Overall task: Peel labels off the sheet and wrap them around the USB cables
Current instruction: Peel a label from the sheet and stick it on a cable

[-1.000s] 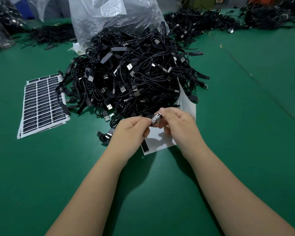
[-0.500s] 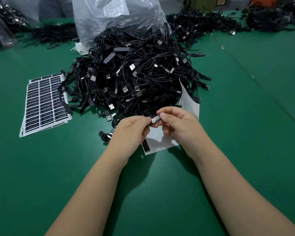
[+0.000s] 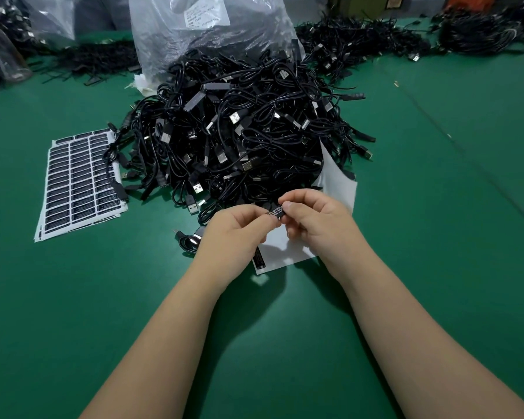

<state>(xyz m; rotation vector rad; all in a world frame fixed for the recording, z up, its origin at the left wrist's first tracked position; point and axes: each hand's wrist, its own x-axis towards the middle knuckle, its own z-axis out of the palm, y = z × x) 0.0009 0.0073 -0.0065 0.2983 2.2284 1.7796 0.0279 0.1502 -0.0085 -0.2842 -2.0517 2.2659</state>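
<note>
Here, both hands pinch one label (image 3: 275, 212), perhaps on a cable.
Beside them the cable pile (image 3: 242, 131) looks unlabelled; the full sheets (image 3: 79, 182) remain.

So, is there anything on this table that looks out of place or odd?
Slightly. The cable pile spills over the top corner of the full label sheets and over the nearly empty sheet. Otherwise nothing stands out: both hands, left hand and right hand, pinch one label.
</note>
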